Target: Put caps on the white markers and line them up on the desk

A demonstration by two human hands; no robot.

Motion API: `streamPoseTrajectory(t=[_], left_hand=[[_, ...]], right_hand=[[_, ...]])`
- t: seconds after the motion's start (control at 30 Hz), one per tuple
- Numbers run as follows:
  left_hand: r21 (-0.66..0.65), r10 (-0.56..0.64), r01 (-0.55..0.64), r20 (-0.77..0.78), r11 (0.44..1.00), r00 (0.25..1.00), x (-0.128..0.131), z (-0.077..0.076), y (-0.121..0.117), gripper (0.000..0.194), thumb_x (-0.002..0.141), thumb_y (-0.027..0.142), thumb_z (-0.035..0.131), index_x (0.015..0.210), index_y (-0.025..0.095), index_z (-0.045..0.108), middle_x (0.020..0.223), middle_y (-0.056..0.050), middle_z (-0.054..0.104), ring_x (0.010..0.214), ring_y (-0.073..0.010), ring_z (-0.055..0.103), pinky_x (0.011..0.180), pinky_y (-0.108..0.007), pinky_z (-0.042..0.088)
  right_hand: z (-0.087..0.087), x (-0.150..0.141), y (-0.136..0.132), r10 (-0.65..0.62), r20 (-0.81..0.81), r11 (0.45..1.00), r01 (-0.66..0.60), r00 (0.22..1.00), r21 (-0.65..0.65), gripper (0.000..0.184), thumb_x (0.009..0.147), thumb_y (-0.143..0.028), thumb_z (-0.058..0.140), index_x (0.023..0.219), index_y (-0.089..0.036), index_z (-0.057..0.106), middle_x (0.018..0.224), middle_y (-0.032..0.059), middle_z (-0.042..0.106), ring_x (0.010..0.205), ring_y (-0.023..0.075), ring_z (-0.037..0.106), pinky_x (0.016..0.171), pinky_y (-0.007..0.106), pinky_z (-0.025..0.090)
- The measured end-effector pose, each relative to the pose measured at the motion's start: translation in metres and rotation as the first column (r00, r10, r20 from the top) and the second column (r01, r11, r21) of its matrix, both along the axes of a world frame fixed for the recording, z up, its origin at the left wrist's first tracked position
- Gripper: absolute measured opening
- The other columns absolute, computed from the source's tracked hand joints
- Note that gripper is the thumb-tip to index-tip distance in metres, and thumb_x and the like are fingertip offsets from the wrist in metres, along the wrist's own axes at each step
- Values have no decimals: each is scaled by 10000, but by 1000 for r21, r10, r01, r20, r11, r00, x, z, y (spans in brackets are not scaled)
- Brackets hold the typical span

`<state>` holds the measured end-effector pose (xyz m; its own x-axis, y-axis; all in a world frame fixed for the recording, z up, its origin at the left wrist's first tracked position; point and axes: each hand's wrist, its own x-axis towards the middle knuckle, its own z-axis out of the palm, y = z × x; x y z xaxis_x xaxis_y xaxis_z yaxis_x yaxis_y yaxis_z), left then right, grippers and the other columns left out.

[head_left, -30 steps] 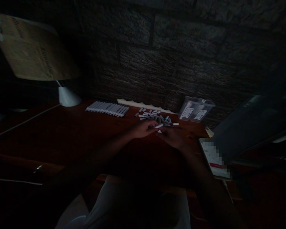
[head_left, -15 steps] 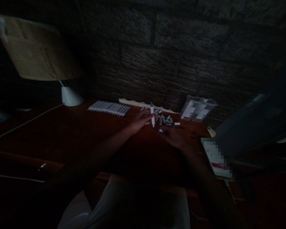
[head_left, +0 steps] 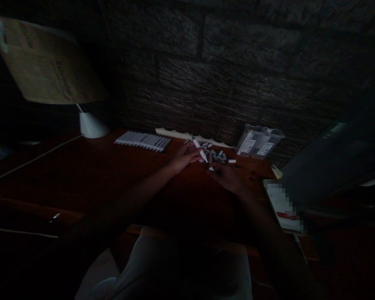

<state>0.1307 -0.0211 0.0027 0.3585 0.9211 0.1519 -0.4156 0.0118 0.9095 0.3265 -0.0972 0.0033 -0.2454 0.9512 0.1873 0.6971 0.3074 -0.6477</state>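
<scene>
In the dim head view, my left hand is closed around a white marker above the wooden desk. The marker leans, its lower end pointing down and right toward my other hand. Close by, my right hand pinches a small white marker cap, a short gap away from the marker's end. Just behind both hands lies a loose heap of grey and white marker caps. To the left, several markers lie side by side in a row.
Two clear plastic cases with labels stand at the back right against a brick wall. A lamp with a paper shade is at the left, its cord crossing the desk. A partly blurred flat device sits at the right edge.
The marker in my left hand has tilted from nearly upright, its lower end swinging right toward the cap. My right hand has stayed almost in place with the cap.
</scene>
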Motion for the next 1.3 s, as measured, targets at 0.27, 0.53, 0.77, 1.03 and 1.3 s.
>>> streamPoseTrajectory(t=[0.27,0.53,0.77,1.03,1.3], left_hand=[[17,11,-10,-20,1000,1000,0,-2,2,306,754,236,801,957,163,584,963,-41,734,869,-156,718,902,-365,565],[15,13,-12,-12,1000,1000,0,0,0,379,705,279,843,955,159,585,931,-37,744,851,-162,723,874,-352,578],[34,14,-13,-19,999,1000,0,-2,2,390,689,297,851,938,158,586,911,-35,741,835,-164,718,848,-354,584],[52,10,-9,-24,999,1000,1,-2,3,464,635,355,878,932,149,588,839,-8,731,757,-132,712,741,-264,594],[62,-7,8,-29,998,1000,0,-1,1,467,641,369,877,934,151,585,847,-13,737,759,-135,719,766,-282,601]], right_hand=[[-4,-1,1,10,-119,1000,-11,993,-14,232,888,-392,586,1003,-210,671,806,8,705,693,152,616,644,267,445],[-3,0,2,-20,-104,1000,22,994,14,238,883,-380,586,1008,-204,686,851,27,716,740,165,641,686,283,457],[-2,-1,3,-23,-133,1000,25,991,10,252,881,-401,574,991,-201,683,782,13,698,690,164,626,655,281,454],[-5,2,5,-64,-151,998,61,986,-25,276,879,-433,574,975,-203,693,784,16,702,671,163,626,630,274,462],[0,0,2,-73,-178,997,65,981,-50,271,867,-427,594,959,-196,702,808,21,714,666,163,628,640,278,462]])
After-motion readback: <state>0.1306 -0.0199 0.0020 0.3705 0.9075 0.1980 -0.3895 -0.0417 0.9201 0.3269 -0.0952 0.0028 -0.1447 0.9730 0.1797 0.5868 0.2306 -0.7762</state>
